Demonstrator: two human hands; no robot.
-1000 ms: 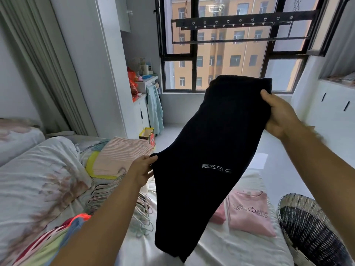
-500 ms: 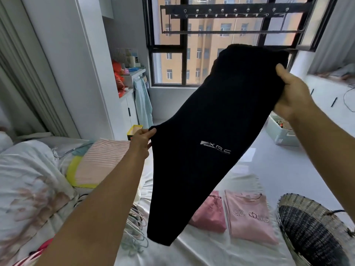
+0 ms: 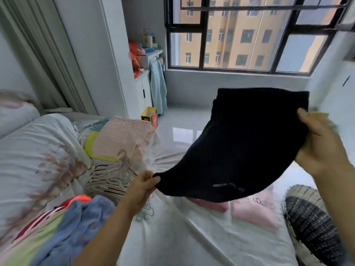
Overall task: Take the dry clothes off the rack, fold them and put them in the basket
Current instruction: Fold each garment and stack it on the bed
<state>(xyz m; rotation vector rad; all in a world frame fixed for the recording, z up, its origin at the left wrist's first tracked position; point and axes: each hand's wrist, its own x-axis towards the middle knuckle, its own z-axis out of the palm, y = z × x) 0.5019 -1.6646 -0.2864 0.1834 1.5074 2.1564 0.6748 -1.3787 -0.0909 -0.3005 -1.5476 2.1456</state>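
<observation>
Black-framed window (image 3: 249, 35) ahead, daylight on glossy pale floor (image 3: 182, 116); grey curtain (image 3: 44, 64) left, white cabinet (image 3: 143, 93) near the window.

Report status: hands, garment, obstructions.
Left hand pinches low corner of black garment; right hand grips upper end. Garment held over bed. Folded pink clothes beneath.

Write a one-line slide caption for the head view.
Left hand and right hand hold a black garment spread above the bed, folded pink clothes beneath, woven basket at right.
</observation>
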